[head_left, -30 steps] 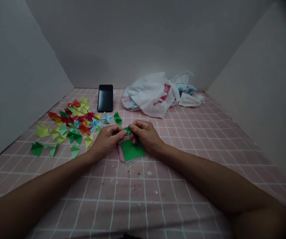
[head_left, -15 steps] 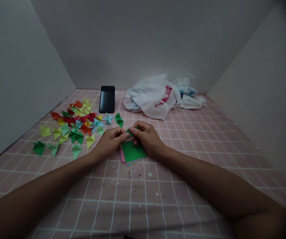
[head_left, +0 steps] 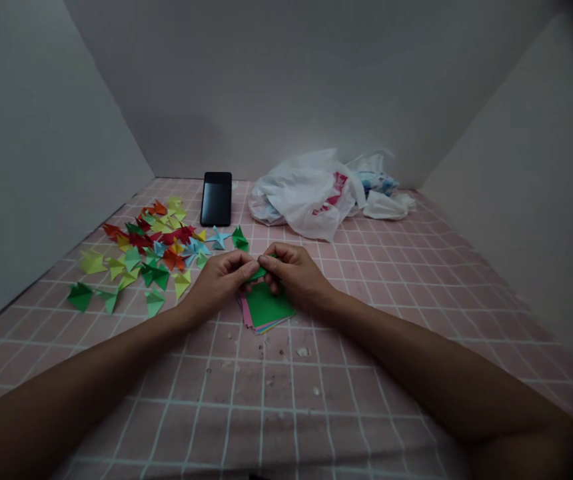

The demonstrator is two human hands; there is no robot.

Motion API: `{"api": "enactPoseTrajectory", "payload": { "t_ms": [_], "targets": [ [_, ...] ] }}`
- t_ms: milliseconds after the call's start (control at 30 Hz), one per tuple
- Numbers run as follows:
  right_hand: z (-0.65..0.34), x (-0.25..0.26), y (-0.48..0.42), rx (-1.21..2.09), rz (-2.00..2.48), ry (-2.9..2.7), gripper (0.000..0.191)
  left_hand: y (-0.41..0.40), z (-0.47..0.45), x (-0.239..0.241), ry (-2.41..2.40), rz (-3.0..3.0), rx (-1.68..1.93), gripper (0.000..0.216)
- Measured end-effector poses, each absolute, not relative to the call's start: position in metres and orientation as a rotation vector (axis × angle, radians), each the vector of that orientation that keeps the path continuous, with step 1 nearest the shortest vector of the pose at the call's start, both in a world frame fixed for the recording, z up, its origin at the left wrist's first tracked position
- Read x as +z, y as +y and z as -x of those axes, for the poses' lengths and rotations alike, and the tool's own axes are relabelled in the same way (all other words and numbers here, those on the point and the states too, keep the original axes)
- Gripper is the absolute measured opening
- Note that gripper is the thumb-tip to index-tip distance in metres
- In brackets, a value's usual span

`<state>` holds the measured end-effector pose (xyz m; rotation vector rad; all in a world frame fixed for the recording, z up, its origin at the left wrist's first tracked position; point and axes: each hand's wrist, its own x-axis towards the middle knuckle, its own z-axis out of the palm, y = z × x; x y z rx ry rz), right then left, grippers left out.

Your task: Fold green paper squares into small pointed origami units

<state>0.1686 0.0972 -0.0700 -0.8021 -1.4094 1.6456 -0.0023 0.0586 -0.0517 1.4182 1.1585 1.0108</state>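
Left hand [head_left: 221, 275] and right hand [head_left: 294, 273], fingers closed on a small green paper piece [head_left: 258, 273], now pinch it lower and tighter over the paper stack [head_left: 266, 308] on the counter [head_left: 286, 400]; folded shapes [head_left: 151, 247] lie beyond

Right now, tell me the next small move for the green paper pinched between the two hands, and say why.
Probably press the crease flat between the fingertips. The left hand and right hand both pinch the small green paper piece just above the stack of coloured squares. It looks only partly folded beside the finished folded shapes on the left.
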Motion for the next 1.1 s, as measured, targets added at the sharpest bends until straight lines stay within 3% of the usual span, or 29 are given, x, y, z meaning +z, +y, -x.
{"api": "enactPoseTrajectory", "payload": {
  "t_ms": [167,433,800,1100],
  "targets": [
    [-0.167,-0.069,0.093,1.688,0.772,-1.41,0.04,0.061,0.003,-0.056,1.222,-1.457,1.173,0.028],
    [-0.167,-0.073,0.095,1.596,0.82,-1.483,0.023,0.057,0.001,-0.055,1.162,-1.339,1.061,0.03],
    [-0.167,-0.071,0.093,1.624,0.81,-1.39,0.034,0.057,0.0,-0.055,1.117,-1.278,1.01,0.031],
    [-0.166,-0.077,0.097,1.634,0.802,-1.267,0.031,0.062,0.0,-0.066,0.973,-1.014,0.959,0.036]
  ]
}}
